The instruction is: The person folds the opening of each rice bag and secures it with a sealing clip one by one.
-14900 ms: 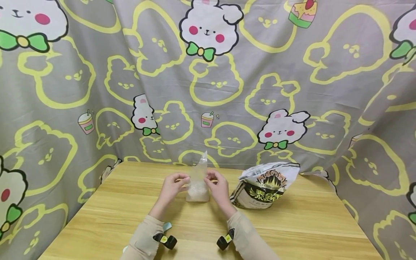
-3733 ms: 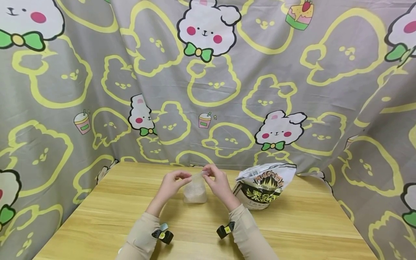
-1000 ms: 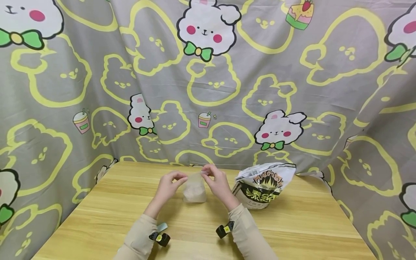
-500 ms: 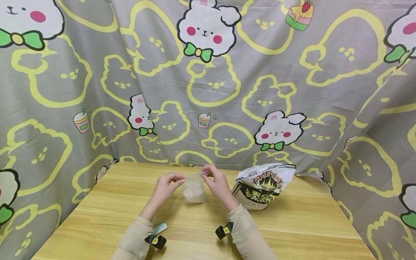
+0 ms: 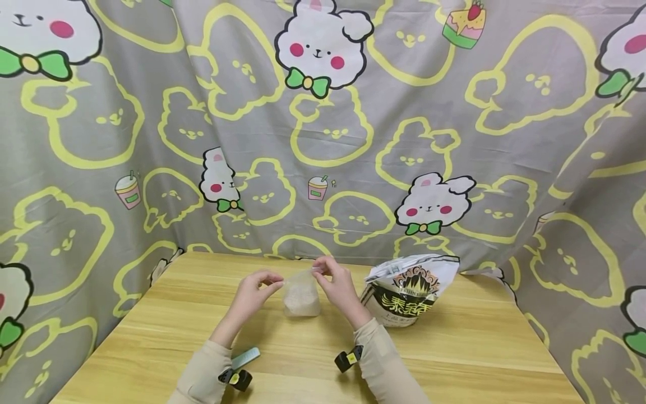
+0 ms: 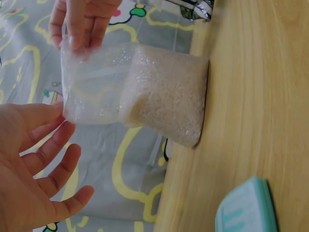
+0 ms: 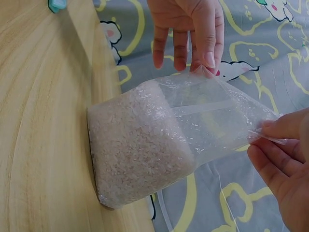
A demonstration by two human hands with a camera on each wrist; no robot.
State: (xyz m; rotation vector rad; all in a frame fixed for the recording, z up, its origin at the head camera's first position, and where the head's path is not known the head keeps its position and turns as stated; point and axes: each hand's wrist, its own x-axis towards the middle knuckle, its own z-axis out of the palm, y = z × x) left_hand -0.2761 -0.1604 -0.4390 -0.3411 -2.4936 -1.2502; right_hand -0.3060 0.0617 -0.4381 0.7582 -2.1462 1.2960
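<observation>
A clear plastic bag of rice (image 5: 301, 295) stands upright on the wooden table, its lower part filled with white grains and its upper part slack. My left hand (image 5: 256, 289) pinches one top corner between thumb and forefinger; its other fingers are spread apart in the left wrist view. My right hand (image 5: 335, 285) pinches the opposite top corner, with the film creased at its fingertips in the right wrist view. Between the hands, the top edge of the bag of rice (image 7: 145, 145) is drawn out sideways.
A large white and black printed packet (image 5: 411, 292) stands to the right, near my right forearm. A flat pale teal item (image 5: 245, 357) lies by my left wrist, partly covered. Patterned grey cloth (image 5: 333, 140) hangs behind the table (image 5: 303, 370).
Over the last second my left hand has drawn slightly left, with the bag's top corner; the right hand has stayed. Earlier, the bag's top rose to a tall point; it is lower now.
</observation>
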